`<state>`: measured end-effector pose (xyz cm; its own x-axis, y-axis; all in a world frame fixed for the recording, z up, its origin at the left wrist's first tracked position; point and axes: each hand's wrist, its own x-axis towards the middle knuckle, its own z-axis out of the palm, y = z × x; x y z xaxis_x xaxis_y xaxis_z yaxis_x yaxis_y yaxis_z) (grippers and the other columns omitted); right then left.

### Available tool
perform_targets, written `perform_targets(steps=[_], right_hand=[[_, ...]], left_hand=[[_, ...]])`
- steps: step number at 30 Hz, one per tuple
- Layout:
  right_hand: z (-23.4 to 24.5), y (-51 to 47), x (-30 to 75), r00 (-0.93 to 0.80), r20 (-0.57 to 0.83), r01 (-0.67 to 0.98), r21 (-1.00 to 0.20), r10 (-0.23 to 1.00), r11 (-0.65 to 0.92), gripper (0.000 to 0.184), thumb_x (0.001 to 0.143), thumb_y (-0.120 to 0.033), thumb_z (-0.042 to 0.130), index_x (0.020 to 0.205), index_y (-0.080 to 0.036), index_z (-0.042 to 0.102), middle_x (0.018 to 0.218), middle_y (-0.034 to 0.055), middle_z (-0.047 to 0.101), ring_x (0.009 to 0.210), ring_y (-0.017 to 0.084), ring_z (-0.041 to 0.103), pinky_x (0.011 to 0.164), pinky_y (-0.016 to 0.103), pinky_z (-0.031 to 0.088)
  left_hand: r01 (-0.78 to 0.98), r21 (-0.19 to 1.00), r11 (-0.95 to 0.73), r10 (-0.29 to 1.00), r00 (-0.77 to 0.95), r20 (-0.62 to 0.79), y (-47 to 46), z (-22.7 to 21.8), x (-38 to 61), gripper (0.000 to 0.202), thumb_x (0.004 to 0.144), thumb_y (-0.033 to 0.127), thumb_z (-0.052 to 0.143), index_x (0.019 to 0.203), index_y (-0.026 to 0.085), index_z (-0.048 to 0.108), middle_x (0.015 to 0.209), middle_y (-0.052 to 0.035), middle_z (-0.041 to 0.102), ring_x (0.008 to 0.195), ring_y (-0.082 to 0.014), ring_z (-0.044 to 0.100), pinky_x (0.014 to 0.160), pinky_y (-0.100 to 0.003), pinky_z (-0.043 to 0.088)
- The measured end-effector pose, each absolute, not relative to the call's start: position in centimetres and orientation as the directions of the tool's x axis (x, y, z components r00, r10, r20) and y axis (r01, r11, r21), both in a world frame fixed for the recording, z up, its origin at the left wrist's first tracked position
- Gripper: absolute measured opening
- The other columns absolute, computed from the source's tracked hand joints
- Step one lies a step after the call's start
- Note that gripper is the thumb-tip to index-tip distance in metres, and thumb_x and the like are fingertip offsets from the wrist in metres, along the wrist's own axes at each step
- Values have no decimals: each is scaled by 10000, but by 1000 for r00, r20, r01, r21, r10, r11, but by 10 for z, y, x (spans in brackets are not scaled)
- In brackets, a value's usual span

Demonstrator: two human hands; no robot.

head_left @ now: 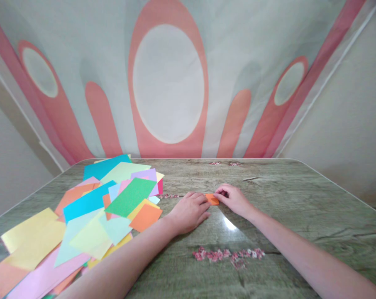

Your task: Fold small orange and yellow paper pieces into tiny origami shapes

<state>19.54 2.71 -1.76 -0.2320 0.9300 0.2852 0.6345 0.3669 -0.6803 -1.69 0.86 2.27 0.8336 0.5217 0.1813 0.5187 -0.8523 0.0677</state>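
A small piece of orange paper, apparently folded, lies on the wood-patterned table between my two hands. My left hand rests palm down on the tabletop, its fingers extended and the fingertips at the paper's left edge. From the other side, my right hand pinches the paper's upper right corner between thumb and index finger. The tips of that pinch are small and partly hidden.
Sheets of coloured paper are strewn over the table's left side, among them a green sheet, an orange square and a yellow sheet. A pink-and-grey patterned backdrop stands behind the table's far edge. Printed pink flowers decorate the tabletop.
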Motion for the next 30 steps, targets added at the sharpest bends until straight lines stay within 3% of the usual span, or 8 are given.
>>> perform_targets(steps=[7,23,28,30], right_hand=[[-21,30,200,-340,290,623,-643,895,445,129,780,-296,582,820,-180,623,842,33,555,730,136,526,672,270,428],[-17,27,212,-479,273,566,-630,834,532,329,710,-384,664,967,-189,596,968,60,542,880,176,510,783,311,429],[-12,24,221,-424,277,549,-679,862,488,247,838,-298,508,1047,-190,583,999,69,571,872,162,545,762,305,454],[-10,23,226,-460,311,551,-634,832,542,256,868,-222,438,1072,-203,591,1044,71,577,936,167,540,830,330,436]], left_hand=[[506,80,-859,511,837,196,11,16,-17,367,903,368,338,1182,176,478,1240,-77,500,1220,-208,370,1011,-345,293],[509,40,-860,508,843,178,12,12,-16,382,914,374,292,1176,178,489,1231,-59,522,1196,-194,418,1016,-325,308],[501,40,-864,499,847,184,13,11,-18,382,913,376,295,1190,184,475,1239,-66,513,1200,-191,411,1017,-329,305],[497,41,-867,496,850,180,13,11,-18,384,913,373,300,1198,178,469,1240,-71,512,1205,-194,405,1018,-331,306]])
